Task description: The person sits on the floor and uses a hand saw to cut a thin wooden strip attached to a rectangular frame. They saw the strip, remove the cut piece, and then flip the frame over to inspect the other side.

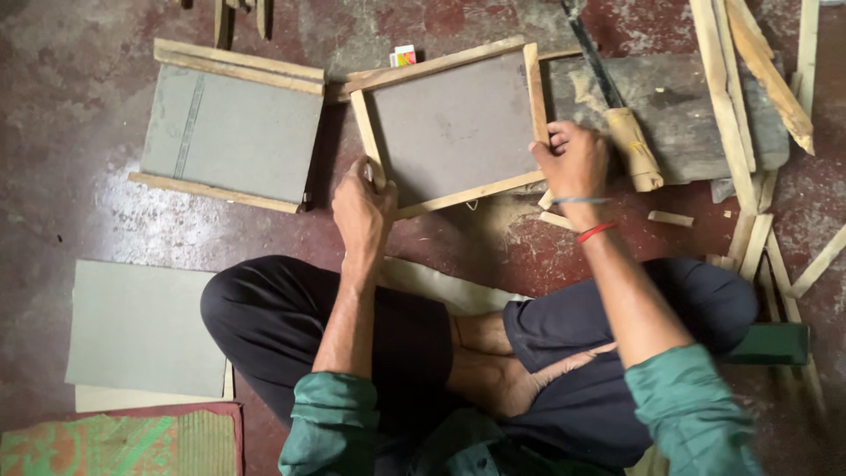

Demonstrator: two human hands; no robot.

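Observation:
A grey board in a frame of thin wooden strips lies on the floor in front of my crossed legs. My left hand grips its near left corner. Its near right corner is held by my right hand, which has a red and a pale band on the wrist. A second grey board with wooden strips on two sides lies to the left, apart from both hands.
A tool with a cloth-wrapped handle rests on a grey slab at the right. Loose wooden strips pile at the far right. Flat grey sheets lie at the left near a patterned mat. A small coloured box sits behind the frame.

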